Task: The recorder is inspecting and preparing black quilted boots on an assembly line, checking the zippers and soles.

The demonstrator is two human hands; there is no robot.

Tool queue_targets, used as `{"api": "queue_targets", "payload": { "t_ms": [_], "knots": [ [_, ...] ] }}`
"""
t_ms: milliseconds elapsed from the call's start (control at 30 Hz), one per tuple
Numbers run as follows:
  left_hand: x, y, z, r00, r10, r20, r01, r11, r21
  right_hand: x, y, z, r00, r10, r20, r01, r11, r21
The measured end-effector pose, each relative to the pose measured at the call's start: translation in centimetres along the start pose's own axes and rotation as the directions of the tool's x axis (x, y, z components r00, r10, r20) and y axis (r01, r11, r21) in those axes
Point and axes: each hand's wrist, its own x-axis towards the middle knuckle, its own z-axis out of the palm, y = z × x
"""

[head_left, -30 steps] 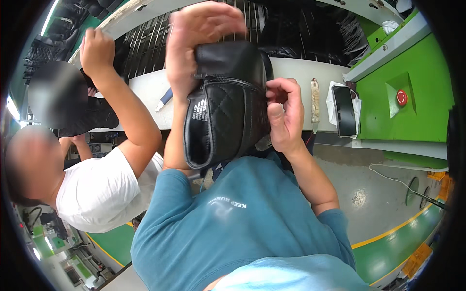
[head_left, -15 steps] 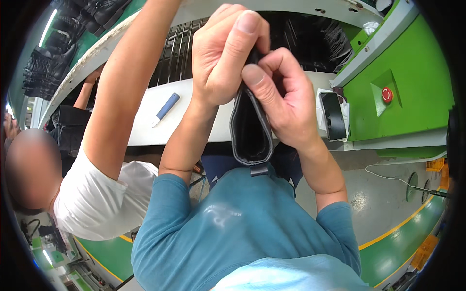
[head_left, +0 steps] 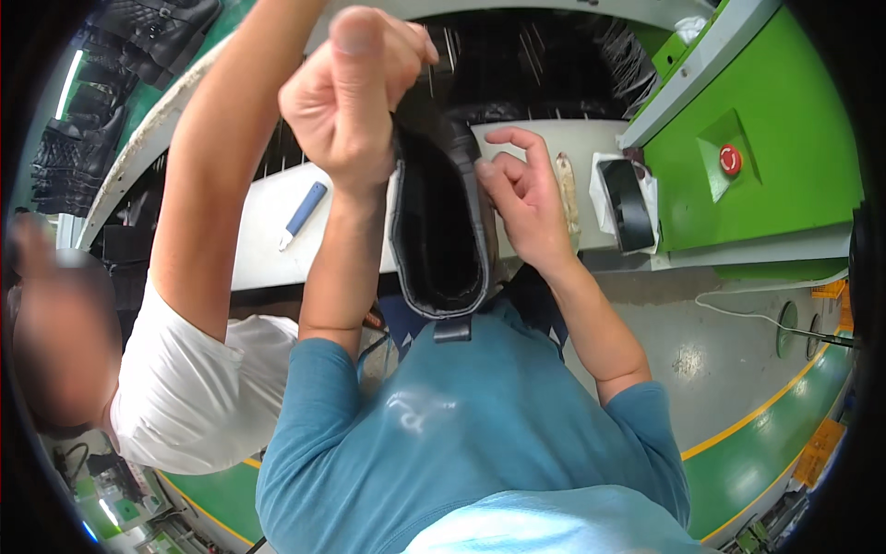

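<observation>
Held item: a black, soft leather-like boot shaft point(head_left: 441, 231) with a dark open mouth is hanging between both hands, above the blue-shirted chest and in front of the white work surface point(head_left: 268, 242); it is touching neither.
Left hand point(head_left: 349, 92): is closing in a fist-like grip on the upper left edge of the boot, thumb pointing up.
Right hand point(head_left: 524, 198): is pressing its fingertips point(head_left: 485, 170) against the right wall of the boot; fingers curled, not fully wrapped, so this is a pinch rather than a full grip.
Small tab: a black pull-tab point(head_left: 452, 329) is dangling at the lower rim of the opening.
Surface items: a blue-and-white marker-like pen point(head_left: 303, 214) is lying to the left; a pale slim tool point(head_left: 566, 189) and a black oval part on white cloth point(head_left: 628, 205) are lying to the right, beside the green machine housing with red round button point(head_left: 730, 159).
Neighbour: a person in a white T-shirt is raising a bare arm point(head_left: 221, 166) just beside the left hand.
Risk 1: the limp shaft is likely to fold or slip, since the right side is only being pinched.
Risk 2: the neighbour's raised arm could bump the left hand; they are working very near each other.
</observation>
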Motion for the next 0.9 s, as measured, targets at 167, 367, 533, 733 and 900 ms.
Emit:
{"api": "queue_targets", "payload": {
  "t_ms": [167, 367, 533, 733, 900],
  "knots": [
    [0.3, -0.2, -1.4, 0.992, -0.023, 0.127, 0.043, 0.987, -0.158, -1.9, 4.6, -2.1, 0.992, 0.092, -0.092, -0.090, 0.996, 0.020],
    [-0.5, -0.5, 0.0, 0.937, -0.346, -0.047, 0.329, 0.919, -0.219, -2.2, 6.1, -3.7, 0.967, 0.198, -0.161, -0.196, 0.980, 0.029],
    [-5.9, -0.3, 1.9, 0.806, -0.563, -0.181, 0.545, 0.826, -0.144, -2.0, 9.6, -4.0, 0.951, 0.125, -0.283, -0.166, 0.978, -0.126],
    [-11.0, 0.7, 6.7, 0.825, -0.550, -0.127, 0.548, 0.835, -0.058, -0.5, 7.6, -3.6, 0.919, 0.312, -0.241, -0.327, 0.945, -0.025],
    [-9.2, 2.1, 9.9, 0.932, -0.282, 0.227, 0.302, 0.952, -0.057, 1.8, 2.7, -6.0, 0.802, -0.448, 0.395, 0.581, 0.739, -0.342]
  ]
}}
